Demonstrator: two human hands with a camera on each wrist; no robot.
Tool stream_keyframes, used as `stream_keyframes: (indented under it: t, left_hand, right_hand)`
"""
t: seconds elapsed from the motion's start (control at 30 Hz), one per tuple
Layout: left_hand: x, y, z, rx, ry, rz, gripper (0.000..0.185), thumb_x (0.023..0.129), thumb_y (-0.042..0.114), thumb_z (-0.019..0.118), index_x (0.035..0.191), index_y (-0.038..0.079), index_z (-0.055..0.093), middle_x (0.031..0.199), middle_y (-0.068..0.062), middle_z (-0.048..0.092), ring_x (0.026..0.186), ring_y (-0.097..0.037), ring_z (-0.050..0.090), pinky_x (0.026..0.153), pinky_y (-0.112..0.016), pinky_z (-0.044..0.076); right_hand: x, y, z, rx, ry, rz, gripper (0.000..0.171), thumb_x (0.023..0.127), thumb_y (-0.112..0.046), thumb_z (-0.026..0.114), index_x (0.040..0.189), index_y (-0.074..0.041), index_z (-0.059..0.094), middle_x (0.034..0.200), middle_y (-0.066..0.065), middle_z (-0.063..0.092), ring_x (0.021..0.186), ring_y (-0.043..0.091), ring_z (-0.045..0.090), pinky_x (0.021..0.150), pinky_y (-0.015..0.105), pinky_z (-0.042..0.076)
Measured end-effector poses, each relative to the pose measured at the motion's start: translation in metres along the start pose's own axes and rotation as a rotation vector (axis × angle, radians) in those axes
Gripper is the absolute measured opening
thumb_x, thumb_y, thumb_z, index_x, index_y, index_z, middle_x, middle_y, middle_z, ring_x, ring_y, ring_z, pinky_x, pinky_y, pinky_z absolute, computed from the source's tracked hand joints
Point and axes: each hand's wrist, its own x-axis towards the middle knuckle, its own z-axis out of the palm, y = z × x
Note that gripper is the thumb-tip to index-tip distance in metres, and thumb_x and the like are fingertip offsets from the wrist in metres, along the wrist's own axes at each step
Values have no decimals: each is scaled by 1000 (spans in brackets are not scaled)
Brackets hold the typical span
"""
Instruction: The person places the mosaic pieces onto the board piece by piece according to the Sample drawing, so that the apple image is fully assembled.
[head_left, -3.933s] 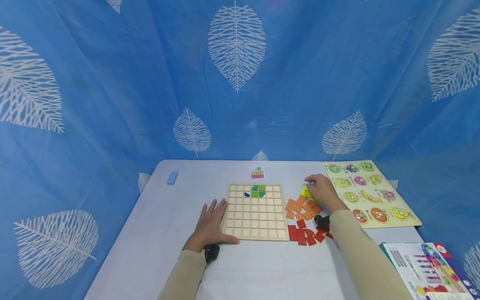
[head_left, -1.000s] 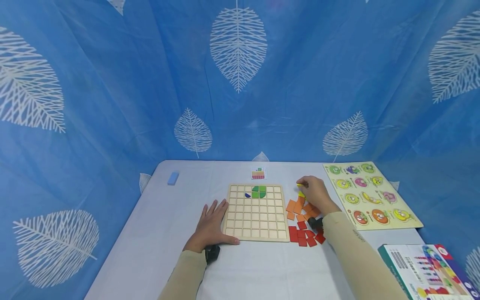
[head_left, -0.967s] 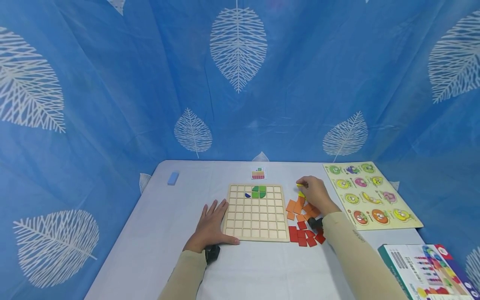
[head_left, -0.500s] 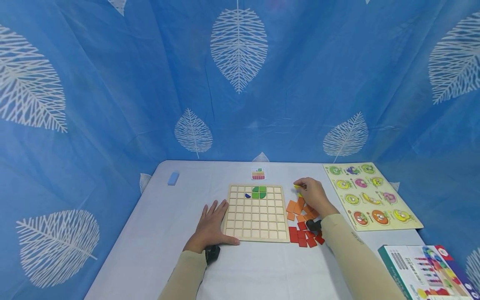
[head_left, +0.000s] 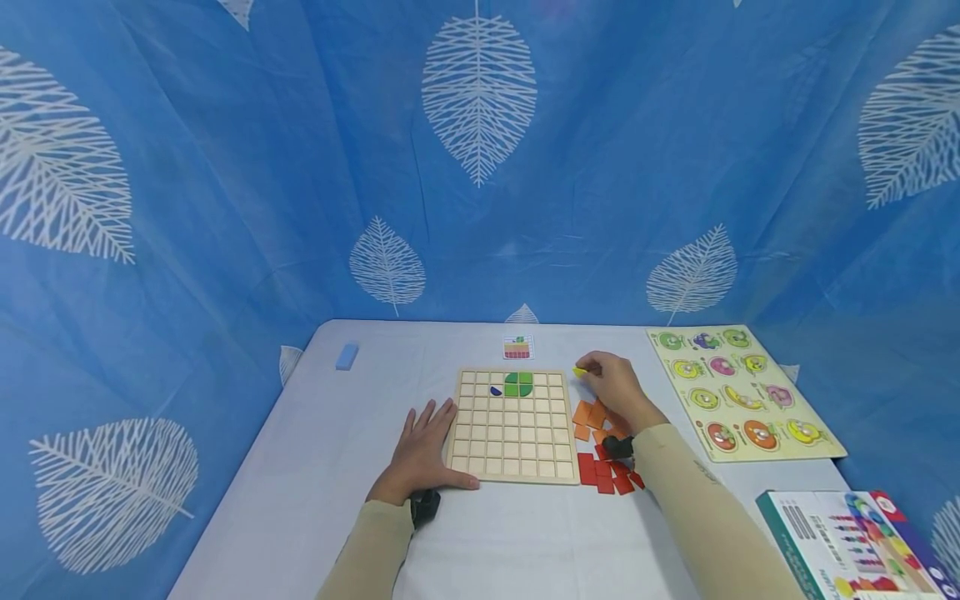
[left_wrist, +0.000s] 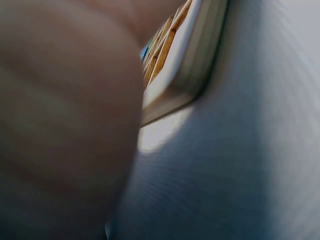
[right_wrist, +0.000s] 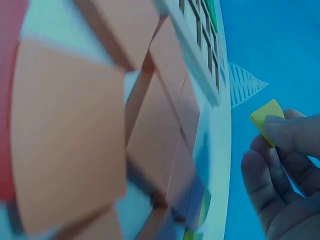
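Between thumb and fingers my right hand (head_left: 611,383) pinches a small yellow tile (right_wrist: 265,119), held up just off the right far corner of a wooden grid board (head_left: 510,426). My left hand (head_left: 423,454) lies with straight fingers along the board's left side, its thumb at the near edge. In the left wrist view the palm (left_wrist: 65,120) covers much of the picture beside the board's corner (left_wrist: 192,70). Green tiles (head_left: 518,384), some with a rounded corner, and one dark blue piece (head_left: 495,391) sit in the board's far rows.
Orange tiles (head_left: 582,412) and red tiles (head_left: 587,469) lie loose right of the board. Behind it is a pattern card (head_left: 518,347). A fruit puzzle board (head_left: 720,364) and a printed box (head_left: 847,533) are at right; a light blue block (head_left: 347,357) is far left.
My right hand has picked up a yellow tile from the loose ones and carried it left, toward the board. The left hand has stayed in place.
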Motion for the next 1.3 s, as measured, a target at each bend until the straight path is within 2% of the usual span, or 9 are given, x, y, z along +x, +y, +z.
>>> stream_keyframes:
  t: [0.27, 0.53, 0.93, 1.3]
  left_hand:
    - [1, 0, -1, 12, -13, -7, 143, 55, 81, 87, 165, 8, 34, 171, -8, 29, 159, -34, 14, 126, -57, 2]
    - [0, 1, -2, 4, -7, -6, 142, 56, 81, 87, 165, 8, 34, 171, -8, 29, 159, -34, 13, 126, -57, 2]
    - [0, 0, -4, -8, -22, 6, 142, 57, 81, 87, 165, 6, 33, 171, -10, 29, 159, -35, 13, 126, -58, 3]
    - [-2, -1, -5, -7, -30, 17, 140, 59, 81, 86, 166, 7, 32, 171, -9, 28, 158, -35, 14, 125, -59, 4]
  right_hand:
    - [5, -15, 14, 3, -51, -27, 18, 99, 3, 69, 114, -3, 76, 114, 13, 70, 104, 31, 67, 93, 50, 56]
    - [11, -32, 32, 4, -105, -111, 14, 99, 0, 73, 109, -7, 80, 111, 8, 69, 99, 26, 66, 87, 45, 58]
    - [18, -55, 48, -11, -240, -208, 16, 100, 1, 71, 113, -4, 79, 109, 4, 68, 101, 23, 66, 89, 43, 58]
    - [25, -79, 64, -34, -351, -247, 17, 100, 1, 71, 112, -7, 79, 108, 1, 72, 101, 20, 68, 88, 40, 58]
